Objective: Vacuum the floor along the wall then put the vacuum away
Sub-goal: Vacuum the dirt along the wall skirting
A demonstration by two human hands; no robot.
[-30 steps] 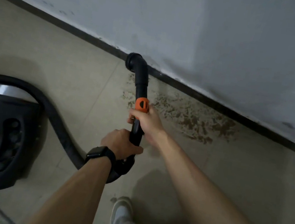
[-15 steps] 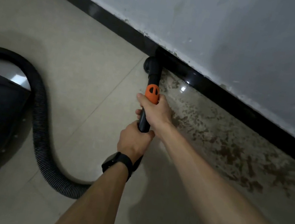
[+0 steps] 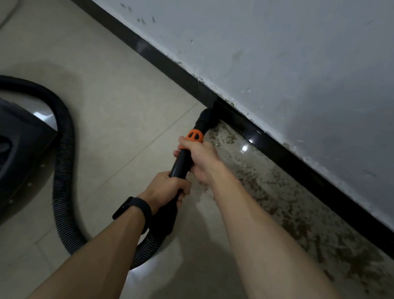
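Vacuum wand [image 3: 180, 165] lies inside curled fingers of left hand [image 3: 165, 189] and right hand [image 3: 203, 160].

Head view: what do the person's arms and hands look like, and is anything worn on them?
The left forearm and right forearm are bare, with no sleeves in view. The left hand and right hand wear no gloves, and no rings show. A black watch with a dark rectangular face sits on the left wrist; the right wrist carries nothing.
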